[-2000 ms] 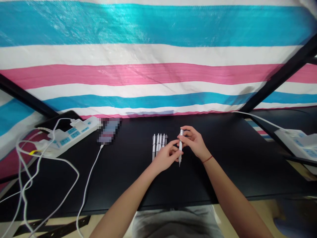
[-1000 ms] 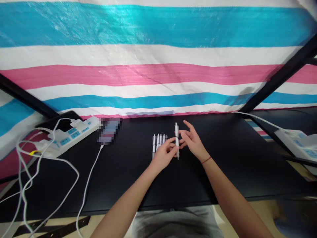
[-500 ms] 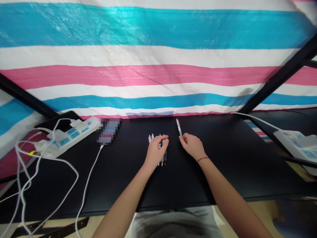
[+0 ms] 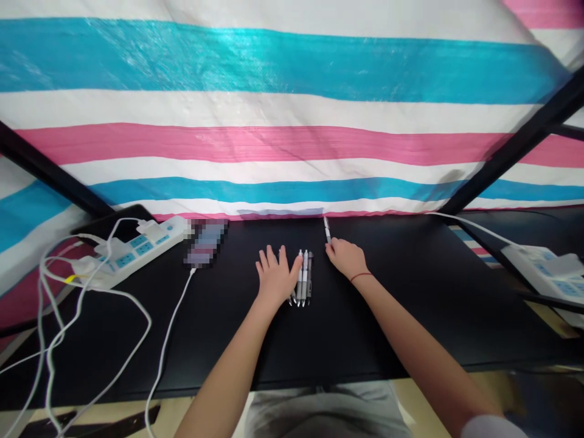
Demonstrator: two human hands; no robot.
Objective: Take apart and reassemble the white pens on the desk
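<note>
Shifted leftward over grouped pens [image 4: 305,277], the splayed left hand [image 4: 274,281] could scatter them by sliding, while the right hand [image 4: 349,260] grasps another pen [image 4: 327,230].

The pens [image 4: 304,283] lie mid-desk [image 4: 237,334] — another pen [image 4: 326,229] is beyond them, slightly right. To their left is a phone [image 4: 206,242]; farther left, a power strip [image 4: 150,245]. A second power strip [image 4: 554,267] is far right. The tarp [image 4: 292,146] hangs behind everything.
</note>
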